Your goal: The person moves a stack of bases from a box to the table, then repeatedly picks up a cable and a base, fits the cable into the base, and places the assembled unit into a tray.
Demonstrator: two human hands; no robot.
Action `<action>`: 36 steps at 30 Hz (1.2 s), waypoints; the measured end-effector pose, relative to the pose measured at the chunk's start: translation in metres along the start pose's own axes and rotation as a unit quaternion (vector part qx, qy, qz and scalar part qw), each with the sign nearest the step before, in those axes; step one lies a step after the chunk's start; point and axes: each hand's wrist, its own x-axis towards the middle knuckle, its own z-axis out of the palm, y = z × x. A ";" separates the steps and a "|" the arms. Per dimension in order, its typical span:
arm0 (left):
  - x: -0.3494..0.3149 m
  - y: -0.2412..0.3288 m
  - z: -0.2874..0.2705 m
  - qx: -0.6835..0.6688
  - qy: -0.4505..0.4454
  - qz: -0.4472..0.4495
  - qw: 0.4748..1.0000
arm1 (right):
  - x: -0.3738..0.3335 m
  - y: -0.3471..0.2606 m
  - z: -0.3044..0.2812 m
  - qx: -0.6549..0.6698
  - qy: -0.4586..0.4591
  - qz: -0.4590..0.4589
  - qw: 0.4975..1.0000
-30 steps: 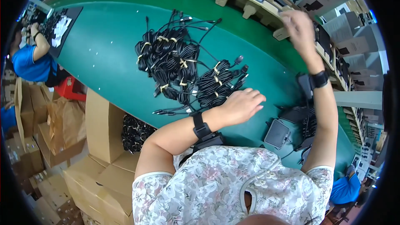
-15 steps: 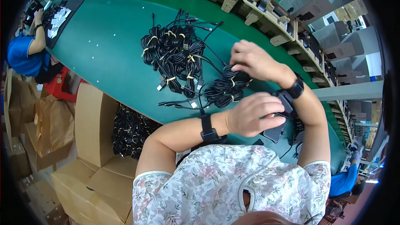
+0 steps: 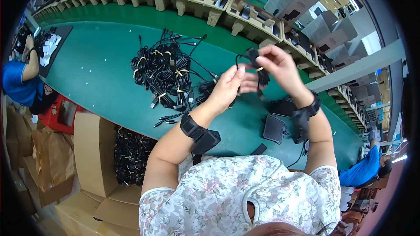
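Above the green table my right hand (image 3: 276, 63) grips a bundle of black cable (image 3: 263, 78), bound with a pale tie, its fingers closed near the top. A loop of this cable runs to my left hand (image 3: 228, 86), which has its thumb and fingers about the strand, beside the bundle. Part of the grip is hidden behind the thumb. Left of my hands lies a pile of similar tied cable bundles (image 3: 162, 72), with plugs sticking out. A few more bundles (image 3: 204, 91) are partly covered by my left hand.
Black square devices (image 3: 274, 129) lie on the table near my right forearm. Cardboard trays (image 3: 192, 3) line the far side. An open carton (image 3: 94, 157) full of cables stands at lower left. A metal post (image 3: 358, 66) crosses at right. Co-workers in blue sit at both sides.
My right hand has lifted a cable bundle off the table. My left hand has moved up and away from my body, to the bundle. The view has shifted somewhat.
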 end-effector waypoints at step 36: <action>0.006 -0.031 -0.020 0.137 0.008 -0.076 0.988 | 0.083 0.053 -0.191 -0.567 0.293 -0.034 0.769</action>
